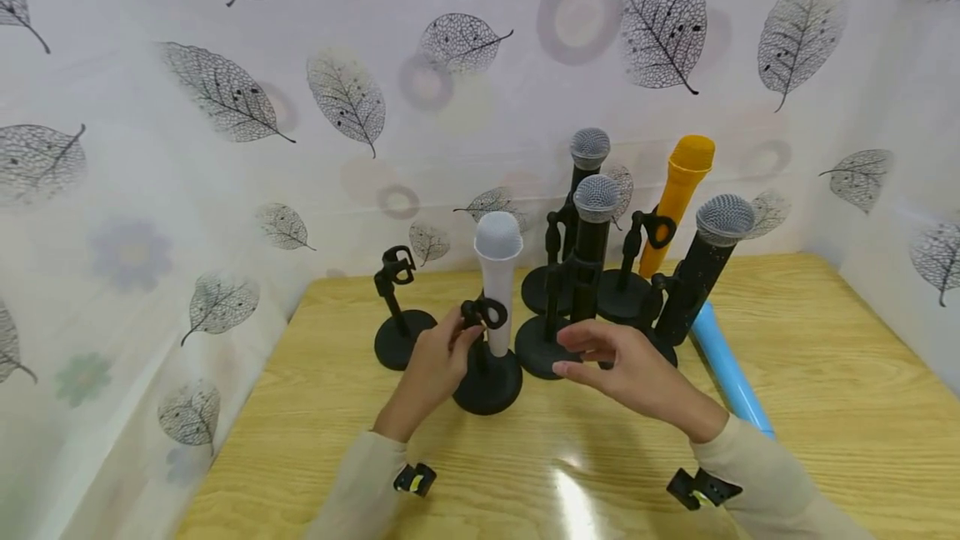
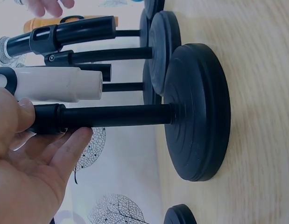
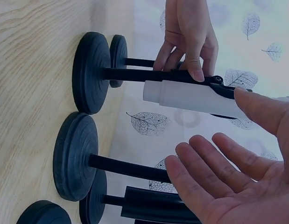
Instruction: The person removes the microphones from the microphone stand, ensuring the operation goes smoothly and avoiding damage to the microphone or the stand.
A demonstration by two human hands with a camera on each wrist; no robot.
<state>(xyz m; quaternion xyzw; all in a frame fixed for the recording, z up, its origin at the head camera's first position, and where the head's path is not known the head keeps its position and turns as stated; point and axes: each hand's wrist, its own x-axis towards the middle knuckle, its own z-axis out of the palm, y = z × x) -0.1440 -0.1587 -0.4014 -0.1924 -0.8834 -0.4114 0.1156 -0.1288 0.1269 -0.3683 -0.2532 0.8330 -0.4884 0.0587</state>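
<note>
A white microphone [image 1: 498, 275] stands upright in the clip of a black desk stand [image 1: 487, 397], in the front row on the wooden table. My left hand [image 1: 433, 358] grips that stand at the top of its post, just under the clip; the left wrist view shows the thumb and fingers around the black collar [image 2: 47, 118]. The round base rests on the table. My right hand [image 1: 637, 369] hovers to the right, fingers spread and slightly bent, holding nothing. In the right wrist view its thumb [image 3: 261, 109] appears near the white microphone, though contact cannot be told.
Behind and to the right, black microphones [image 1: 591, 248] and an orange microphone [image 1: 672, 198] stand on black stands. A stand with an unfilled clip [image 1: 397, 340] is at the left. A blue tube-shaped thing [image 1: 731, 369] lies at the right. A leaf-patterned cloth [image 1: 345, 190] hangs behind.
</note>
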